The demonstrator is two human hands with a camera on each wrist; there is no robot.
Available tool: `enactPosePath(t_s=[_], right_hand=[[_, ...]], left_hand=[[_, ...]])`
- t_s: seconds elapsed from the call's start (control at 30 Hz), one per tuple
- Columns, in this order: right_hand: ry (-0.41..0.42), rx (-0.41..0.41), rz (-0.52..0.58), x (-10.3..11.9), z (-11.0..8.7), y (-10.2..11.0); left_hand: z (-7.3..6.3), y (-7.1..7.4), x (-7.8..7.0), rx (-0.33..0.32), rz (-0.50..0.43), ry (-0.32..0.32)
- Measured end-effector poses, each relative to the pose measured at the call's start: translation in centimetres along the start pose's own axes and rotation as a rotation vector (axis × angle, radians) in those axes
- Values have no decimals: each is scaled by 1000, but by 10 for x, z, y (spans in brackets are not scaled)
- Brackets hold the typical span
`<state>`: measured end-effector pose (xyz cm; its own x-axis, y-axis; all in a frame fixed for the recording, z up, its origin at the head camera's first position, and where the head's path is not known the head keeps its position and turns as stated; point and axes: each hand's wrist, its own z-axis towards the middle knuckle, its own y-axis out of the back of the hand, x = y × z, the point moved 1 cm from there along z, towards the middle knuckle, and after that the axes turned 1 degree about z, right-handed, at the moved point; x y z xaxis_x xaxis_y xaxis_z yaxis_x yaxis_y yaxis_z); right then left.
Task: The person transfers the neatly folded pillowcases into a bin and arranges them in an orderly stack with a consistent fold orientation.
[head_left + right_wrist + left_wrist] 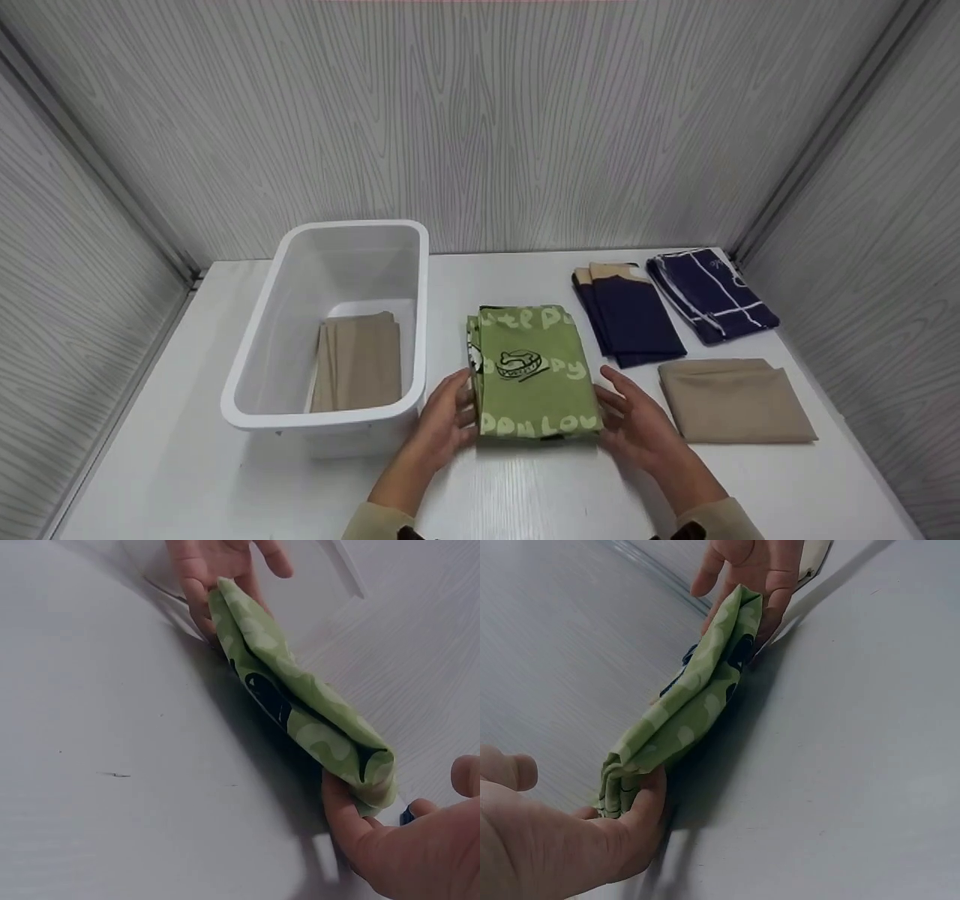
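Observation:
A folded green cloth (536,375) with pale lettering and a black drawing lies between my two hands, over the white table. At its left edge is my left hand (446,420), its fingers tucked under the fold and its thumb held off the fabric. My right hand (645,427) supports the opposite edge the same way, fingers beneath and thumb raised. Both wrist views show the layered near side of the green cloth (682,705), with a dark shadow under it. The fingertips below the cloth are hidden.
Left of the hands stands a white plastic bin (251,360) with folded tan cloth (364,360) inside. On the right lie a navy and tan folded cloth (637,319), a navy cloth with white lines (712,296) and a tan cloth (735,401). Grey wood-grain panels (480,127) enclose the table.

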<state>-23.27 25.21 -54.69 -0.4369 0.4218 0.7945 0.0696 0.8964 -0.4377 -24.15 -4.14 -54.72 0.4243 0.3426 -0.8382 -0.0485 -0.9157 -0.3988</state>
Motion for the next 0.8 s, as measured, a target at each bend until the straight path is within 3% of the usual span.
enactPosePath(t_s=[0.23, 0.5, 0.8], right_hand=[[-31, 26, -91, 2, 7, 2], [-26, 22, -131, 2, 12, -1], [42, 18, -362, 3, 20, -3]], left_hand=[[11, 2, 2, 42, 25, 31], [16, 2, 3, 84, 148, 14], [27, 0, -1, 81, 254, -82]])
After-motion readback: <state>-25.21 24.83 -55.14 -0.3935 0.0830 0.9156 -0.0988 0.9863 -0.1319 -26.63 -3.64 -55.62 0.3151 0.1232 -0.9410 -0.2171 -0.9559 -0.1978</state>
